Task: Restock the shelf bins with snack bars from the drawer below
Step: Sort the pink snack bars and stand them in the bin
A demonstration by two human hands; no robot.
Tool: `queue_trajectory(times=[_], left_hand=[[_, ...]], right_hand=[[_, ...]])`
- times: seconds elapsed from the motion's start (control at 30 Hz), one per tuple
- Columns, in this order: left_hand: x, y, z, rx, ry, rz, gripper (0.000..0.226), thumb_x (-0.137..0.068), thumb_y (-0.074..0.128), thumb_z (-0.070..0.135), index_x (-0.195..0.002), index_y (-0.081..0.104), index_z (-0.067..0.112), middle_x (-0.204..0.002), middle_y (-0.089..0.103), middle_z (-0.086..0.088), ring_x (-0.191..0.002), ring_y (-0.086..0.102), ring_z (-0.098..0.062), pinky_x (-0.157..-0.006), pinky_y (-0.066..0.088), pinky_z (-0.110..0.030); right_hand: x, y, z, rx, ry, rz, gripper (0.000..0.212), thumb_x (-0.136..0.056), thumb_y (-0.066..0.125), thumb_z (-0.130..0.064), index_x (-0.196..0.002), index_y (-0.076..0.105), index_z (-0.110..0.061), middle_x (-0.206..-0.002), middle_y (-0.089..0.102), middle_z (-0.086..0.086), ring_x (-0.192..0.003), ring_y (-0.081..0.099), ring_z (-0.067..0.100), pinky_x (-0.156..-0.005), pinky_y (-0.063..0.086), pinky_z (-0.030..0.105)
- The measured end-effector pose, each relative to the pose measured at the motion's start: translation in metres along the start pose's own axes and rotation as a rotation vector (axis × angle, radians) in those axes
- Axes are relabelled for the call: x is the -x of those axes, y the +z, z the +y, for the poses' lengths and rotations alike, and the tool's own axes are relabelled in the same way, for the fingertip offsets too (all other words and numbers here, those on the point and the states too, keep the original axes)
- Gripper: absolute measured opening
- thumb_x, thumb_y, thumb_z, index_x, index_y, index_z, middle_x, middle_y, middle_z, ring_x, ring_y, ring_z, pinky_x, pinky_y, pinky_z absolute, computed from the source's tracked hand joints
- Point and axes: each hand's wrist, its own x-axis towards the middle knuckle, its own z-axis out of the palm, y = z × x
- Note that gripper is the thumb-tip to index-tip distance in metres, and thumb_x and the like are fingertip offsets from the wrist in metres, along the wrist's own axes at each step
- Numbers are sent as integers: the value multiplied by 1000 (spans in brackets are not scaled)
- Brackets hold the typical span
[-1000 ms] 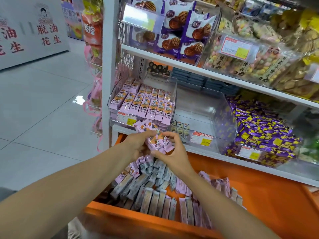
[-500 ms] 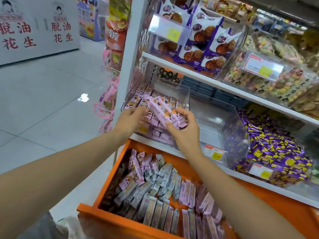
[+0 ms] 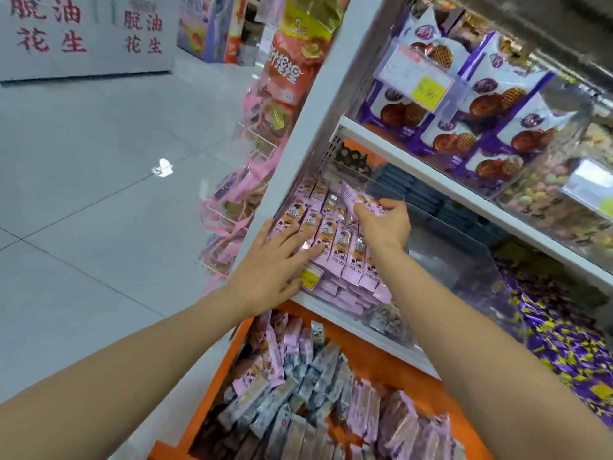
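Bin [image 3: 345, 295] w/ snack bars [image 3: 335, 250] sits under waffle packs [image 3: 491, 107], candies [image 3: 564, 327] R.

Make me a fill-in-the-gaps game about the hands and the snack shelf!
1. The right hand holds a bunch of ___ snack bars.
2. The left hand lies flat on the rows of bars in the clear bin, beside a ___ price tag.
3. The drawer under the shelf is coloured ___.

Missing words: pink, yellow, orange.
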Motion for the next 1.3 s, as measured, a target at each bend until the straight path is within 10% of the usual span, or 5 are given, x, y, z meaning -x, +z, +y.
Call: queue_trajectory(times=[0.63,0.9,1.07,1.3], left_hand=[[-2,8,3,-1,-32,102,60,-84,65,23,-141,49,24,-149,44,-4,-139,38,-27,-113,21,-63],[-2,-10,18,36,-75,33,60,-81,58,20,-140,48,18,-153,38,-11,-143,29,-32,-117,17,-54],[-12,-20,66,121,-5,52,39,-79,42,20,-114,56,11,-120,53,-11,-110,47,-29,-87,40,-41],[-19,31,138,197,172,-134,14,-82,46,23,-88,54,14,-84,53,-4,-77,42,-20,-59,30,-29]], right_hand=[[-42,62,4,321,-41,-263,60,-81,59,-66,-110,56,-14,-104,64,5,-95,60,26,-85,49,37],[6,7,-1,15,-357,-334,13,-93,62,-23,-105,65,-17,-106,64,-3,-93,58,10,-81,47,23],[49,-67,14,-221,-354,-615,13,-95,60,-13,-84,66,-16,-72,63,6,-61,56,13,-58,48,23],[66,-157,115,-147,-242,-854,18,-94,61,-13,-78,68,-13,-69,63,5,-57,53,5,-57,44,17]])
